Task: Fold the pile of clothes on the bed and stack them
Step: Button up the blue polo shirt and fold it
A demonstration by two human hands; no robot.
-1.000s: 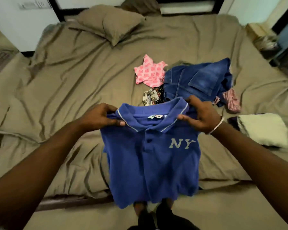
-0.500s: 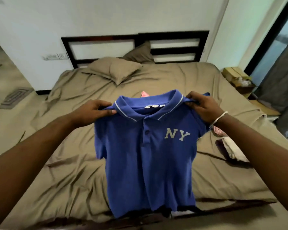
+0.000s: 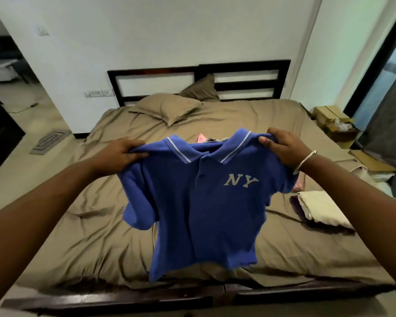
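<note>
Head view: left hand (image 3: 121, 152) and right hand (image 3: 281, 145) pinch the blue cotton polo shirt (image 3: 206, 209) by its shoulders — spread above the bed's (image 3: 82, 243) near edge, probably for folding.

Both forearms are bare, no sleeves showing. A thin silver bangle (image 3: 305, 161) circles the right wrist; the left wrist wears nothing.

The blue polo (image 3: 206, 209) with white-edged collar and "NY" on its chest hangs spread, front facing the camera, above the bed (image 3: 82, 239). A folded cream cloth (image 3: 322, 208) lies at right.
</note>
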